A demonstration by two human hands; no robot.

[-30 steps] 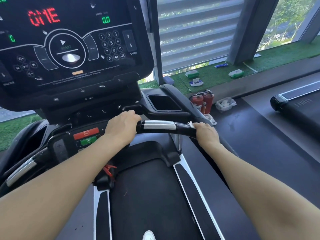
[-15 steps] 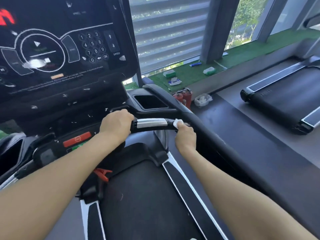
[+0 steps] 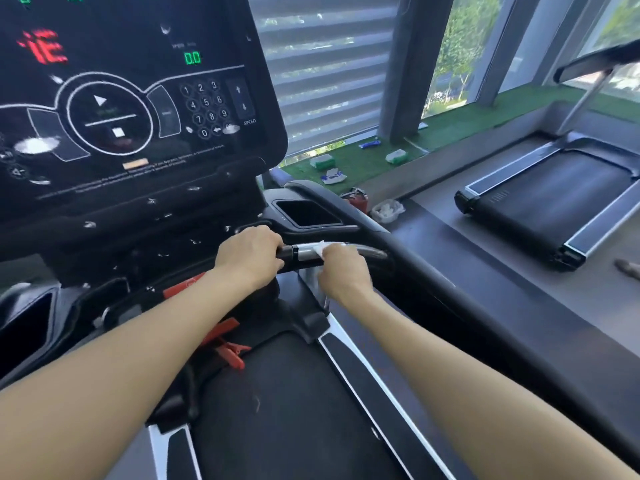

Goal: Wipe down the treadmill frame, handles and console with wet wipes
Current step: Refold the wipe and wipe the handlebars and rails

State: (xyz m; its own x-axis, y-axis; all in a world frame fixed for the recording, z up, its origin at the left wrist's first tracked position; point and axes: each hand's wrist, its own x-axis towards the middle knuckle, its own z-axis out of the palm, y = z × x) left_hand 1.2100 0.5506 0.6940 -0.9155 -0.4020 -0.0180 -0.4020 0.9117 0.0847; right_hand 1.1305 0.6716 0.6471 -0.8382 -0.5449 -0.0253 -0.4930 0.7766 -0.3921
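The treadmill's black console (image 3: 138, 109) with lit digits fills the upper left. Below it runs a black and silver handle bar (image 3: 367, 251). My left hand (image 3: 249, 256) grips the bar's inner end near the console base. My right hand (image 3: 343, 271) is wrapped round the silver section just right of it, holding a white wet wipe (image 3: 319, 248) against the bar; only a corner of the wipe shows above the fingers. The right side rail (image 3: 450, 282) of the frame slopes toward me. The black running belt (image 3: 287, 410) lies under my forearms.
Wipe packs (image 3: 322, 161) lie on the green turf sill by the window. A bag of used wipes (image 3: 387, 210) and red canisters (image 3: 356, 199) sit beside the frame. A second treadmill (image 3: 554, 199) stands to the right. A red safety clip (image 3: 227, 344) hangs below the console.
My right hand slid the wipe leftward along the bar, from its black outer bend onto the silver section, close to my left hand. The left hand stayed gripping the bar.
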